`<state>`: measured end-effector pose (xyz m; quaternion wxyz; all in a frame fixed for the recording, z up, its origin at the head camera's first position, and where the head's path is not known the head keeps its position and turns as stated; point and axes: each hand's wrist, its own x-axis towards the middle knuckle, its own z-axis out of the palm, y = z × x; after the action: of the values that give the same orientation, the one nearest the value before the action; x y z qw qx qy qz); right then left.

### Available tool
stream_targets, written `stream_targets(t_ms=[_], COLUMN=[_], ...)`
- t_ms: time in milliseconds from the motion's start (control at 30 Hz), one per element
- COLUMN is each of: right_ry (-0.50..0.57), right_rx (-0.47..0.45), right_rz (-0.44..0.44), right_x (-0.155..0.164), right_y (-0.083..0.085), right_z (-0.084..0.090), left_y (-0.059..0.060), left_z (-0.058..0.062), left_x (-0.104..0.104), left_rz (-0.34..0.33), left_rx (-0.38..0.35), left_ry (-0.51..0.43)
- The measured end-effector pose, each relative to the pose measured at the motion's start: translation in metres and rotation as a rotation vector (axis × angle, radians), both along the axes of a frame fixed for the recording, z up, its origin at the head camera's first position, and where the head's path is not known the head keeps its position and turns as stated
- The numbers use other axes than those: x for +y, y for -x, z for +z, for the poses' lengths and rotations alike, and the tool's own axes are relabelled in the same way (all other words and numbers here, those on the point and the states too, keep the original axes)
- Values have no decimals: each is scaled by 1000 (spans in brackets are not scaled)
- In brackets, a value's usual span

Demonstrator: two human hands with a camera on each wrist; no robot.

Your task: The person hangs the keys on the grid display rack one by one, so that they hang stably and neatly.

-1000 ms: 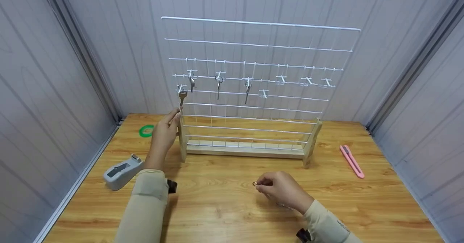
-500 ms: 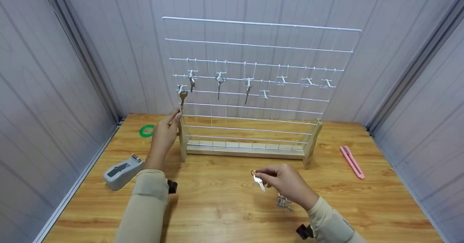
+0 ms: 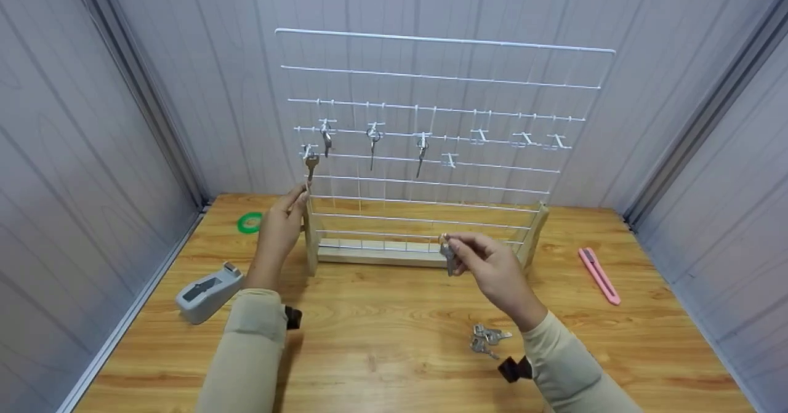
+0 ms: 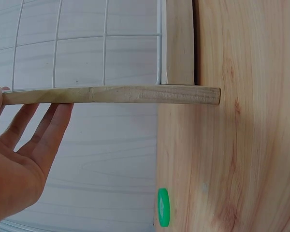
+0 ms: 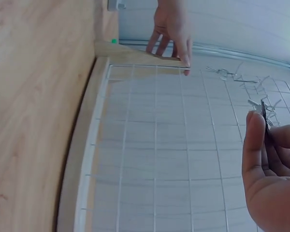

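Observation:
A white wire grid rack point(image 3: 443, 40) on a wooden stand point(image 3: 375, 255) faces me. My left hand point(image 3: 283, 222) holds the top of the stand's left wooden upright point(image 4: 111, 94), fingers along its outer side in the left wrist view. Just above that hand hangs a brass-toned key point(image 3: 312, 163) on a hook. Between the thumb and fingers of my right hand point(image 3: 497, 277) is a key point(image 3: 449, 259) with a small ring, held up before the rack's lower right part. Several more ringed keys point(image 3: 373, 139) dangle from hooks along the grid.
A few loose keys point(image 3: 486, 338) lie on the table below my right hand. Hooks without keys point(image 3: 524, 138) sit on the grid's right side. A grey tape dispenser point(image 3: 209, 293) and green tape roll point(image 3: 249, 223) are left; a pink utility knife point(image 3: 598, 276) is right.
My right hand has picked a ringed key up from the table and raised it toward the rack, uncovering the loose keys below. My left hand stays on the upright.

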<state>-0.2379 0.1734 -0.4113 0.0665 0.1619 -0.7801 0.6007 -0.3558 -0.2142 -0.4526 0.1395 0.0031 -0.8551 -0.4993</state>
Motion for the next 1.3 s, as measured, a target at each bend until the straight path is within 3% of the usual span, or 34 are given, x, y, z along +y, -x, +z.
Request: stream_targets(t_ms=[167,600,1300], right_ry=[68,223,291], right_rx=[27,83,6], right_rz=[-53,-83,-165], right_x=[-1,-7,-15], right_y=[12,41,81], right_z=[20,58,61], left_y=[0,-2,0], left_z=[1,1,0], left_x=[2,1,-1], left_rz=[-11,-24,-15], left_rx=[-10,1,-1], left_ry=[-30,-40,-17])
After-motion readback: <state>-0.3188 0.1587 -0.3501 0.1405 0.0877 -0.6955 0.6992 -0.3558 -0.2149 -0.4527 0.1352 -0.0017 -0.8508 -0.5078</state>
